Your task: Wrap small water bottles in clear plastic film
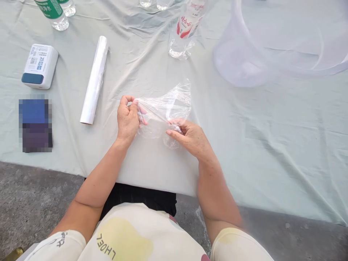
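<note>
A thin clear plastic bag (165,107) is held crumpled just above the pale green tablecloth, near the table's front edge. My left hand (127,117) pinches its left edge between thumb and fingers. My right hand (190,137) grips its lower right part, fingers curled round the film. The two hands are about a hand's width apart with the bag stretched between them.
A white roll of plastic bags (95,79) lies left of my hands. Further left are a white box (40,66) and a blurred dark blue item (35,125). Water bottles (186,29) stand at the back. A large clear basin (272,47) sits back right.
</note>
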A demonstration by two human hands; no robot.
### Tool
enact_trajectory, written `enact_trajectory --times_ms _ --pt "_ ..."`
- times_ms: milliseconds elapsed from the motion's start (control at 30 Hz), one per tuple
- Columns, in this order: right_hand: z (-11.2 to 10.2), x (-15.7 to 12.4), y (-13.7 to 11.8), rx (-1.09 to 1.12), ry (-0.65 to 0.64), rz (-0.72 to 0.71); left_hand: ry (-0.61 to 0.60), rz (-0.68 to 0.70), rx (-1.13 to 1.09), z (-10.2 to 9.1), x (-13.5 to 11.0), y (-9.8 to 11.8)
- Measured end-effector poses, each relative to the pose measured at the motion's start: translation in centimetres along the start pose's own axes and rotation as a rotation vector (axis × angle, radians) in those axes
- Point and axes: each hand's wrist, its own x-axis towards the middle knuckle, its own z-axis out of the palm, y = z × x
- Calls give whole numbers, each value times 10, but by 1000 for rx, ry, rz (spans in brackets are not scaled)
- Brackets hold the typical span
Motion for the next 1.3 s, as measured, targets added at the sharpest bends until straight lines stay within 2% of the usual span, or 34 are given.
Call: enact_trajectory --times_ms 100,233,300,333,400,467,500,533,600,667,700,800,933,1067,1200,1300 --pt "-19 -2 0 -73 -8 31 78 61 118 -6 3 1" --pt "-54 -7 10 -117 -66 66 76 85 257 -7 0 1" --pt "-69 -8 19 -175 -27 126 69 92 310 -6 -1 0" --pt "-74 -9 24 -212 43 179 67 94 329 -6 -1 -1" --pt "-78 -9 29 -251 289 260 52 95 346 -6 -1 -3" --pt "-74 -8 29 -235 517 206 19 92 349 -6 0 -4" --pt "-70 -6 25 -236 560 128 3 92 352 -6 0 -4" --pt "-64 -4 21 -261 537 38 -11 93 360 -6 0 -4" --pt "-53 3 9 -396 360 -106 -23 93 382 -7 0 -5" --pt "-44 15 -3 -542 193 -177 -33 103 415 -8 -1 -6" --pt "-42 22 -9 -563 157 -194 -42 114 446 -9 -1 -6" --pt "-42 48 -27 -390 216 -190 -79 171 637 -12 -2 -7" --pt "-46 90 -50 -140 273 -45 -156 254 950 -8 -9 -5" --pt "-35 131 -62 -107 248 34 -280 298 1159 2 -20 -5" --pt "-17 155 -65 -160 213 79 -360 391 1318 4 -26 -5" --pt "-12 156 -62 -118 147 -29 -320 420 1369 0 -25 0"
